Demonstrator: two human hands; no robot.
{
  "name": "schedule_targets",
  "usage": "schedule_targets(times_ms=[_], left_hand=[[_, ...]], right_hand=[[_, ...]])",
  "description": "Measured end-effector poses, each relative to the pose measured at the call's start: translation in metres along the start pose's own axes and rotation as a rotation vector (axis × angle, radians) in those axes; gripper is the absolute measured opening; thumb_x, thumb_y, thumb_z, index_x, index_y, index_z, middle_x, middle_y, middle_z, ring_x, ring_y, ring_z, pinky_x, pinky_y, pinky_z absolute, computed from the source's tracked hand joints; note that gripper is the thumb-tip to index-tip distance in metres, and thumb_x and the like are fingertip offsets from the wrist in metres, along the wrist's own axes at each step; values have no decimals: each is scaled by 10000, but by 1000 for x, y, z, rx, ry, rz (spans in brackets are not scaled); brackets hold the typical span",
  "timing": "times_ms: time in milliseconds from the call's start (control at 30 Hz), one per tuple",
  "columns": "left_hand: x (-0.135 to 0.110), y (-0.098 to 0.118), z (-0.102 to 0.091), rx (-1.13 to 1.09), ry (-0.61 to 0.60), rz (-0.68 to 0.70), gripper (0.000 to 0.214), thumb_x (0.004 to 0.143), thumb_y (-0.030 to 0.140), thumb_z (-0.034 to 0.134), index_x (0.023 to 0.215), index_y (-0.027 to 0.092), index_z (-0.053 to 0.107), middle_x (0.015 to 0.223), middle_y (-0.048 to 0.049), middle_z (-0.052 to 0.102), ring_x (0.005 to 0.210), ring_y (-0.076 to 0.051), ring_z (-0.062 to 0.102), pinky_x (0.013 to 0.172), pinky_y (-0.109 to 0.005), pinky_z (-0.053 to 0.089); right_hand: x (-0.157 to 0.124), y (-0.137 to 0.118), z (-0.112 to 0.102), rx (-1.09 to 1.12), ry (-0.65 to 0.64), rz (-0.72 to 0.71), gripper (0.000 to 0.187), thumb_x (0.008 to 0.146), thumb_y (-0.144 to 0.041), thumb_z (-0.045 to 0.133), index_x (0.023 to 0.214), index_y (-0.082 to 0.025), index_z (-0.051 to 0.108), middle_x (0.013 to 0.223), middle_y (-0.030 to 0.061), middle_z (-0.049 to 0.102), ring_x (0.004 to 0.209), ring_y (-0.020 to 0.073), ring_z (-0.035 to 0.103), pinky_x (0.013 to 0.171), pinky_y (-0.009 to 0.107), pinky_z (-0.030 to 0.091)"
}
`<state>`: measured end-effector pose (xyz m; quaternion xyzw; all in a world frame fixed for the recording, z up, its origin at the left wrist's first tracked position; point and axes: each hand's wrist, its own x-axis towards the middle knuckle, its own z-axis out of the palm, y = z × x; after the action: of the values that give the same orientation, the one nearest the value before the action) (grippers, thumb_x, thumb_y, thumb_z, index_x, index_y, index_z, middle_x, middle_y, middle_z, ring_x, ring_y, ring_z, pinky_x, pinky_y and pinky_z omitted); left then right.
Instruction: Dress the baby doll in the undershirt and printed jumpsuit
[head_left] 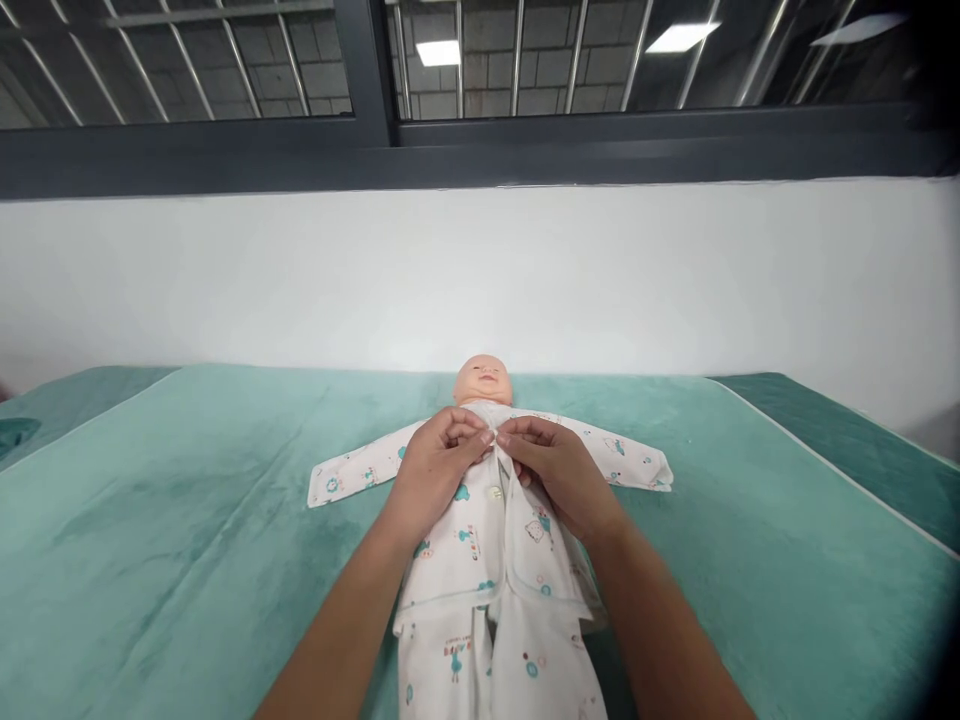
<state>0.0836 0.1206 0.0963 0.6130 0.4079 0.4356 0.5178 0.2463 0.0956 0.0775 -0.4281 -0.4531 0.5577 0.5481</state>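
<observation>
A baby doll (483, 381) lies on its back, head toward the wall, dressed in a white printed jacket (465, 540) with its sleeves spread to both sides. Both my hands meet at the jacket's upper front, just below the neck. My left hand (442, 455) pinches the left front edge of the jacket, and my right hand (547, 460) pinches the right edge beside it. Below them the front hangs apart, with a pale button (494, 493) showing on the left edge. Matching white trousers (442, 670) extend toward me. My fingertips hide whatever fastening lies between them.
Green plush cloth (195, 540) covers the surface under the doll, with pale seams near both sides. A white wall (480, 270) rises directly behind it. Above runs a dark window frame (480, 160) with metal bars beyond the glass.
</observation>
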Motion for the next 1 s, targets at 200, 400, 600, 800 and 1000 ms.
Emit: schedule_targets(times_ms=[200, 400, 600, 800, 1000], left_hand=[[-1, -5, -4, -18, -23, 6, 234, 834, 399, 669, 975, 218, 621, 760, 26, 629, 704, -114, 561, 594, -222, 355], [-3, -6, -3, 48, -11, 24, 280, 840, 444, 657, 1009, 224, 617, 742, 26, 640, 673, -120, 557, 627, -239, 382], [-4, -6, -2, 13, 20, -16, 337, 800, 451, 687, 1029, 218, 611, 781, 2, 673, 692, -137, 574, 653, -253, 410], [-4, -6, -3, -81, 32, -45, 315, 770, 382, 702, 1017, 208, 612, 749, 20, 630, 598, -97, 487, 579, -229, 379], [-5, -6, -5, -119, 0, -51, 238, 787, 335, 684, 968, 208, 595, 722, 36, 579, 588, -83, 425, 545, -209, 325]], right_hand=[[-2, -4, -4, -12, -85, -1, 247, 826, -400, 692, 933, -177, 703, 691, -13, 600, 591, 85, 501, 572, 229, 401], [-6, -8, 0, -176, -94, 10, 293, 838, -416, 648, 1042, -208, 666, 670, -29, 594, 505, 77, 438, 447, 212, 318], [-9, -12, 3, -233, -162, 5, 250, 821, -301, 599, 1064, -241, 613, 683, -54, 557, 499, 83, 390, 378, 190, 300], [-9, -11, 4, -209, -124, 24, 304, 781, -263, 585, 1085, -249, 591, 658, -65, 552, 506, 90, 395, 357, 180, 288], [-7, -9, 4, -236, -114, 9, 302, 782, -252, 581, 1083, -238, 591, 643, -58, 561, 505, 89, 421, 383, 179, 302]])
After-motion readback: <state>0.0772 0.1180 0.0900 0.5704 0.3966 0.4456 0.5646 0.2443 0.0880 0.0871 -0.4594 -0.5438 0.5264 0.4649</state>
